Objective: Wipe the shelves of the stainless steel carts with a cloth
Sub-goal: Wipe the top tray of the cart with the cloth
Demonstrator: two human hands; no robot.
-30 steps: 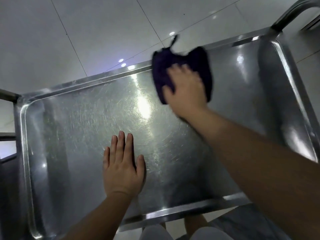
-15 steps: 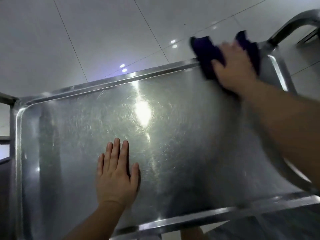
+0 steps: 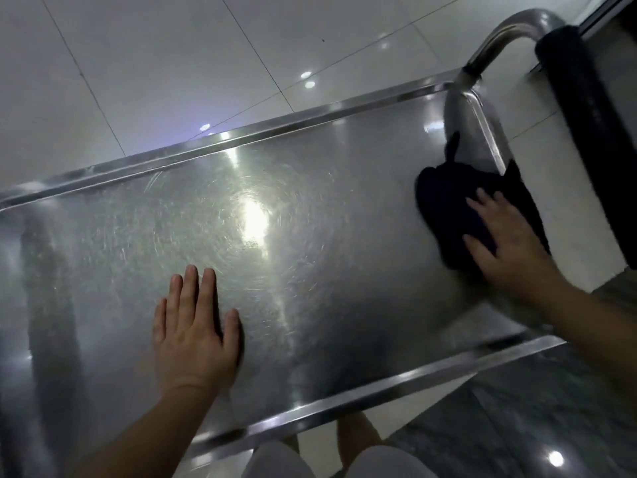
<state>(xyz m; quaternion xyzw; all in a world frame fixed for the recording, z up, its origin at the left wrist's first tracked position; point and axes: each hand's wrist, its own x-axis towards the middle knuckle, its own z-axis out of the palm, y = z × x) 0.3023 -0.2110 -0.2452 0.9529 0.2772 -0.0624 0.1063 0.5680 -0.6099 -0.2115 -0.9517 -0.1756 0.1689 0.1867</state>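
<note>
The top shelf of a stainless steel cart (image 3: 310, 208) fills the view, scratched and shiny, with a raised rim all round. My right hand (image 3: 510, 243) presses a dark cloth (image 3: 448, 205) flat on the shelf at its right end, against the right rim. Part of the cloth is hidden under my palm. My left hand (image 3: 193, 336) lies flat on the shelf near the front edge, fingers together, holding nothing.
The cart's curved steel handle (image 3: 506, 39) rises at the far right corner, with a dark padded grip (image 3: 593, 139) on it. Pale glossy floor tiles (image 3: 155, 63) lie beyond the cart. My knees (image 3: 279, 460) show below the front rim.
My right hand has slid the cloth from the far middle of the shelf to the far right corner, then back toward me along the right rim. The left hand stays planted.
</note>
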